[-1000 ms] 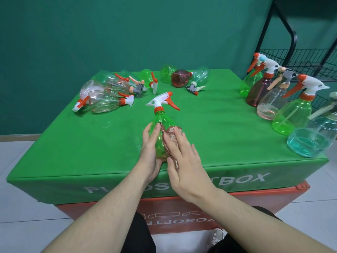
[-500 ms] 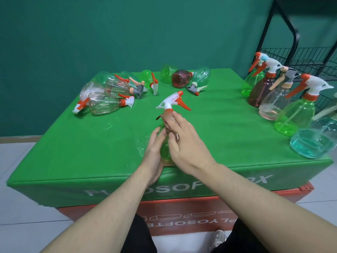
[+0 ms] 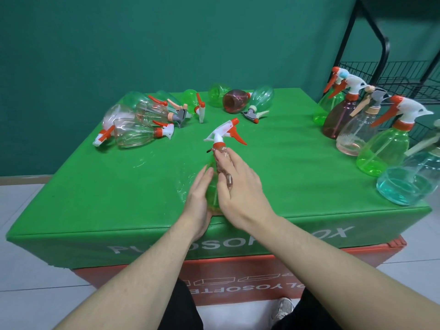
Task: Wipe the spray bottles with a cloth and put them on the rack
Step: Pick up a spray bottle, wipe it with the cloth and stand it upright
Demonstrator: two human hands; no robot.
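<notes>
The right hand (image 3: 240, 186) holds a brownish cloth (image 3: 222, 163) against the neck and upper body of a green spray bottle (image 3: 212, 186), the fingers bent around the cloth so that it is pressed on the plastic just under the orange collar. The left hand (image 3: 198, 198) lies on the left side of the same bottle with fingers almost straight, supporting its body near the bottom. The bottle stands upright at the front edge of the desk (image 3: 95, 198), which has a green cover, and its white and orange trigger head (image 3: 223, 133) is above both hands. At the far left of the desk several bottles (image 3: 138, 125) lie on their side, and more lie at the far middle (image 3: 238, 101). Along the right edge a row of upright bottles (image 3: 381, 148) stands, and behind them is a black wire rack (image 3: 404, 75).
</notes>
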